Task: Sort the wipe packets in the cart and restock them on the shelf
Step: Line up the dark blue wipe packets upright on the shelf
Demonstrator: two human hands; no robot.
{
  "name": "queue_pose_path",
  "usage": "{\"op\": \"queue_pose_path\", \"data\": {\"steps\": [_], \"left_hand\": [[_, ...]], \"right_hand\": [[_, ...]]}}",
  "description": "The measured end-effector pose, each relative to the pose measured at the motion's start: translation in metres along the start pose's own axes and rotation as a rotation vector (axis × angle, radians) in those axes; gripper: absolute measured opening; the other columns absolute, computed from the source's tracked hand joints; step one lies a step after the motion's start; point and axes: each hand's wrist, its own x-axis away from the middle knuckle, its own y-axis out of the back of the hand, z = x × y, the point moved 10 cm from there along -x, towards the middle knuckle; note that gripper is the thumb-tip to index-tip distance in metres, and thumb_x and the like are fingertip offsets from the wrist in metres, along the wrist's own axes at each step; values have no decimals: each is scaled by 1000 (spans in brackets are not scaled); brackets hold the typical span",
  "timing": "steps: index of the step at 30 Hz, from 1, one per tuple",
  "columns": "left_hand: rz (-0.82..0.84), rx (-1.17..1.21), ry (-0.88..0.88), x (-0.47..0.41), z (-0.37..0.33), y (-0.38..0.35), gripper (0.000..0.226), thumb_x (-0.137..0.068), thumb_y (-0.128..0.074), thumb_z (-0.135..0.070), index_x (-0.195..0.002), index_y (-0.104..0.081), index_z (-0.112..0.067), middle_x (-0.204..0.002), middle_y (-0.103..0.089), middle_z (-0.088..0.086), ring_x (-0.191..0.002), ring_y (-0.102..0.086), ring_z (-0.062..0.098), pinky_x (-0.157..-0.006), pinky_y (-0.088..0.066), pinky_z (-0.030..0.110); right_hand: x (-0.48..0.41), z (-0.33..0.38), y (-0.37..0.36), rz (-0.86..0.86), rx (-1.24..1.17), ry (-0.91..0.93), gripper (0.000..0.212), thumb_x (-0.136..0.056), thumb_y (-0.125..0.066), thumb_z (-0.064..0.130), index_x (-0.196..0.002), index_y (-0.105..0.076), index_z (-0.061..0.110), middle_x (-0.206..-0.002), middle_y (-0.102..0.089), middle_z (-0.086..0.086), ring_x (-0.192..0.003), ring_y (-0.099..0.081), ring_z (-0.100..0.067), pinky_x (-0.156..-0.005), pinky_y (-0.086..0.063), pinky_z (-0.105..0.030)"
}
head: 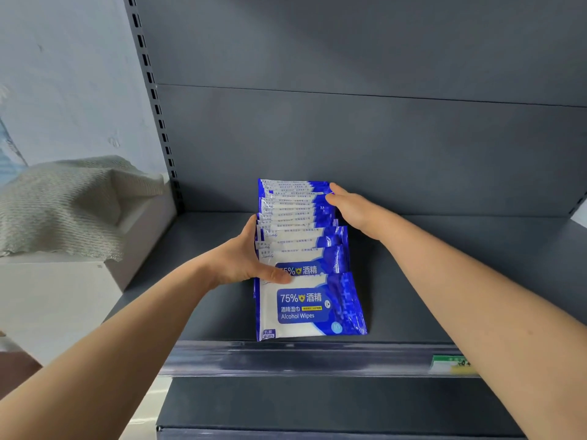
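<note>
Several blue and white alcohol wipe packets (305, 249) stand in an overlapping row on the dark grey shelf (203, 300), running from its front lip to the back panel. The front packet (309, 308) leans back with its label facing me. My left hand (244, 258) presses the row's left side, thumb lying across the second packet's face. My right hand (349, 208) rests against the right edges of the rear packets, fingers touching them. The cart is out of view.
A clear price rail (301, 357) with a green and yellow tag (451, 365) runs along the shelf's front. A slotted upright (155, 100) bounds the left side. Beyond it sits a white box (63, 300) under a grey cloth (70, 198). Another shelf (317, 404) lies below.
</note>
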Motion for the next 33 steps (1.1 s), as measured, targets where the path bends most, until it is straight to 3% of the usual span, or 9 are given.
{"op": "queue_pose_path", "data": {"steps": [3,6,7,8,10,12,23,28,33], "left_hand": [[-13,-35,-13,6,-4,2,82,-65,-85,-14,-128,-33,-26,-113,-68,-9,-99,-68,6,-89,-56,40],[-185,-149,-103,16,-21,19,58,-73,-81,-20,-106,-37,-35,-97,-58,-27,-79,-59,-21,-73,-54,13],[-278,-224,-149,21,-31,27,51,-76,-79,-25,-106,-39,-37,-97,-56,-28,-79,-59,-22,-70,-53,11],[-364,-329,-193,23,-42,33,47,-78,-77,-32,-112,-45,-35,-104,-58,-24,-89,-61,-15,-76,-55,18],[-463,-554,-225,26,-59,30,62,-80,-71,-42,-134,-47,-25,-128,-55,-8,-113,-58,10,-92,-50,32],[-490,-677,-273,28,-79,9,61,-85,-66,-42,-138,-47,-19,-135,-53,0,-117,-54,22,-94,-46,36],[-263,-970,-686,28,-187,-230,39,-91,-53,-39,-124,-60,-20,-118,-64,5,-109,-58,30,-92,-46,39],[-151,-918,-800,17,-226,-367,34,-92,-52,-38,-121,-62,-22,-112,-65,0,-104,-59,25,-87,-45,33],[-38,-878,-847,-1,-265,-508,30,-93,-49,-36,-114,-64,-20,-110,-65,1,-102,-59,25,-83,-47,33]], "right_hand": [[9,-3,5,-32,103,-44,63,-102,-32,34,-154,2,22,-157,-25,2,-135,-36,-14,-108,-28,-29],[30,2,19,-176,349,-2,61,-100,-37,33,-153,-10,19,-158,-21,-2,-143,-27,-18,-115,-24,-34],[41,7,24,-233,418,35,57,-100,-37,31,-152,-18,16,-158,-23,-1,-143,-26,-18,-115,-23,-33],[53,11,29,-275,472,71,53,-101,-37,29,-151,-24,15,-157,-26,-1,-143,-26,-17,-115,-22,-31],[79,17,35,-322,567,118,49,-102,-36,27,-148,-31,13,-155,-30,-1,-142,-28,-16,-114,-22,-28],[108,18,44,-359,652,128,47,-102,-36,26,-147,-34,13,-154,-33,0,-141,-31,-17,-112,-22,-26],[287,-83,158,-522,834,-54,44,-100,-41,31,-143,-43,23,-149,-40,9,-115,-56,-24,-103,-38,-29],[364,-161,241,-575,838,-117,43,-97,-47,28,-138,-49,18,-143,-50,0,-129,-49,-20,-106,-40,-38],[439,-240,332,-567,897,-240,31,-95,-49,20,-121,-61,7,-120,-65,-15,-110,-58,-34,-91,-45,-42]]}}
